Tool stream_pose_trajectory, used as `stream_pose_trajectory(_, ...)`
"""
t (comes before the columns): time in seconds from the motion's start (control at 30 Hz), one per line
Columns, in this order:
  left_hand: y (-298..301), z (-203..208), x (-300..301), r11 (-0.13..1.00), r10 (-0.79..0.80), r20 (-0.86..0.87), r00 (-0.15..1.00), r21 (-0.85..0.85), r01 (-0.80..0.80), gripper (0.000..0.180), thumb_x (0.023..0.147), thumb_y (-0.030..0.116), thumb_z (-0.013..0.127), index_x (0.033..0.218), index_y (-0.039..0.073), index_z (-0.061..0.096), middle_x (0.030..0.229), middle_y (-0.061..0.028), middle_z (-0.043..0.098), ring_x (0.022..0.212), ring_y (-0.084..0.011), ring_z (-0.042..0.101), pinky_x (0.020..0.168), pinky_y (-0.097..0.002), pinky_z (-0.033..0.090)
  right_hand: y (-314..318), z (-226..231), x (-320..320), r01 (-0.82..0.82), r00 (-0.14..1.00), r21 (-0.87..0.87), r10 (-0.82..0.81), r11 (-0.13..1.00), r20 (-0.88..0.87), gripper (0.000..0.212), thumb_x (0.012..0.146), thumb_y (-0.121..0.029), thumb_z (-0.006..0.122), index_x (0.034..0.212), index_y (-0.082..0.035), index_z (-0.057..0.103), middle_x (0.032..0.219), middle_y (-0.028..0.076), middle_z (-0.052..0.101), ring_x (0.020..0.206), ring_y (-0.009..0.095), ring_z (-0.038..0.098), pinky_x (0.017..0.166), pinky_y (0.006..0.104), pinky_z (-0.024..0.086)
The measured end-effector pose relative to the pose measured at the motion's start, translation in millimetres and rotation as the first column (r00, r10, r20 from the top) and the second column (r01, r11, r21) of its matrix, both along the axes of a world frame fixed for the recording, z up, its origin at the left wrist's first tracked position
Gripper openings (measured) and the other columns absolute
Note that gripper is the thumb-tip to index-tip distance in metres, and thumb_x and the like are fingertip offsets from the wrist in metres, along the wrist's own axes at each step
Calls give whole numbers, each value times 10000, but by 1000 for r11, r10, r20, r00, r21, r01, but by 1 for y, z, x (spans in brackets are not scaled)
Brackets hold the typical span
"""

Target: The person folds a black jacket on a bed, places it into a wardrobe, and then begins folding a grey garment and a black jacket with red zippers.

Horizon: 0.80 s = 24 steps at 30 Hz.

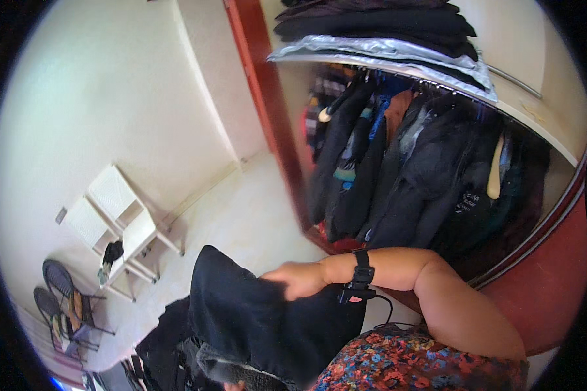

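Note:
A black cloth garment (241, 313) hangs in folds in front of me; its exact kind does not show. My right hand (298, 280) is closed on its upper edge, the arm reaching in from the right with a black strap and small device (359, 280) at the wrist. At the bottom edge, a small patch of skin, seemingly my left hand (233, 385), shows beneath the garment beside a dark grey fuzzy cloth (257, 376). Its fingers are mostly hidden.
An open wardrobe (285, 130) holds dark clothes on hangers (430, 156), with folded clothes (378, 26) on the shelf above. White chairs (140, 228) and dark chairs (62, 280) stand along the left wall. More dark clothes (166, 342) lie at the lower left.

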<state>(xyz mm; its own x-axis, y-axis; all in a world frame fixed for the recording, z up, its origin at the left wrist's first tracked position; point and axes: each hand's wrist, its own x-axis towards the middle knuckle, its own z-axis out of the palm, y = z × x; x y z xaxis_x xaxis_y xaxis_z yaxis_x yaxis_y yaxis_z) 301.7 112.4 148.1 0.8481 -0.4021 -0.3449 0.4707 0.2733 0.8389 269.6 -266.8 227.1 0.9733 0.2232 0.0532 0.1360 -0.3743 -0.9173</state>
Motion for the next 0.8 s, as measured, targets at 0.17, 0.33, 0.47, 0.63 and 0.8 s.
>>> stream_pose_trajectory(0.17,-67,21,51,987,-134,8,991,-86,134,480,758,100,567,1222,11,480,1145,-88,569,1043,-231,546,885,-357,442,-43,42,-9,123,989,-90,-114,988,94,557,689,47,564,1233,2,454,1128,161,589,999,221,578,877,314,433)
stream_pose_trajectory(0.33,-108,43,107,915,-330,76,941,-219,339,543,733,146,602,1242,20,461,1166,-87,556,1038,-234,547,890,-357,446,-60,94,-15,250,963,-128,-233,960,134,569,689,77,539,1245,7,442,1137,162,580,1018,214,570,875,316,438)
stream_pose_trajectory(0.47,-127,57,135,899,-369,114,922,-210,385,535,731,115,603,1237,17,460,1155,-86,559,1033,-238,546,892,-360,445,-65,115,-10,321,947,-134,-313,938,76,573,687,82,535,1247,13,438,1135,163,582,1019,216,571,881,321,438)
stream_pose_trajectory(0.63,-145,65,142,894,-409,83,909,-163,417,503,737,81,606,1217,20,471,1148,-88,561,1021,-230,545,865,-350,449,-74,136,0,306,901,-233,-202,923,384,533,631,92,506,1161,28,505,867,207,624,778,265,616,669,348,459)
stream_pose_trajectory(0.8,-176,60,140,902,-419,88,904,-77,425,485,728,157,626,1180,45,492,1156,-88,555,1057,-233,518,888,-352,422,-103,174,-2,221,948,-388,-104,895,301,537,677,69,512,1209,17,455,1071,220,598,1006,307,588,869,366,444)
